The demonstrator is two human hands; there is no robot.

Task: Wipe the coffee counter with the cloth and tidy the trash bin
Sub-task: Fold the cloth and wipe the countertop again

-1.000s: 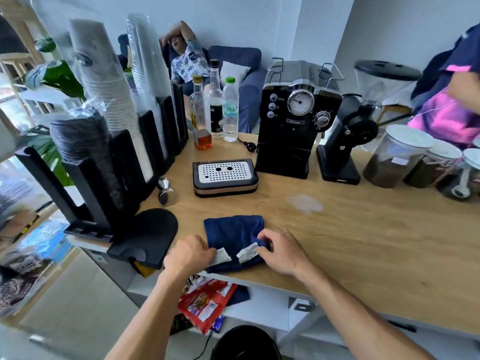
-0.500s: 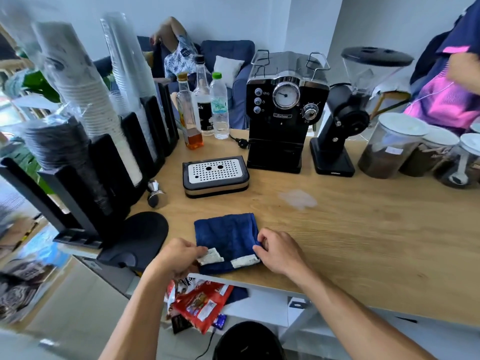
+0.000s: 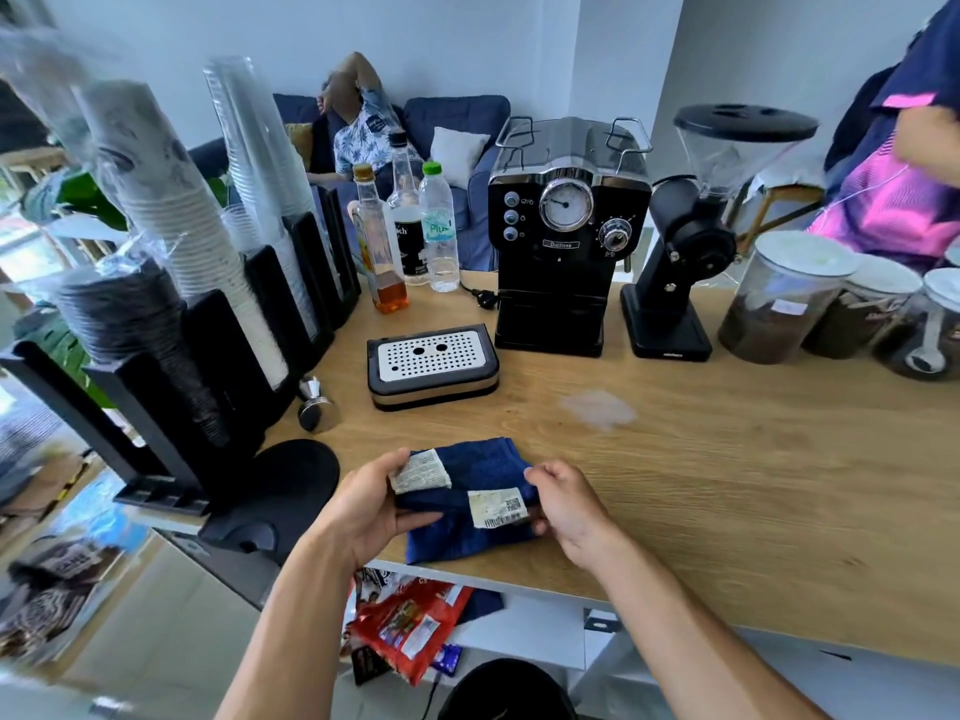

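Observation:
A dark blue cloth [image 3: 480, 467] with two white tags lies folded at the near edge of the wooden counter [image 3: 727, 485]. My left hand [image 3: 371, 504] grips its left side and holds one tag up under the thumb. My right hand [image 3: 563, 504] pinches the cloth's right edge beside the other tag, which bears a barcode. The near part of the cloth is lifted off the counter between both hands. A pale smear [image 3: 597, 407] marks the counter behind the cloth. The black rim of the trash bin [image 3: 506, 688] shows below the counter edge.
Behind the cloth sit a drip tray [image 3: 431, 366], a black espresso machine [image 3: 566, 236], a grinder [image 3: 685, 252], several jars [image 3: 779, 298] and bottles [image 3: 439, 231]. Cup stacks in black holders [image 3: 208, 324] fill the left side. Red snack wrappers [image 3: 410, 621] lie on the shelf below.
Both hands have lifted the near edge of the cloth off the counter; the left hand now holds a tag up. The view has shifted slightly.

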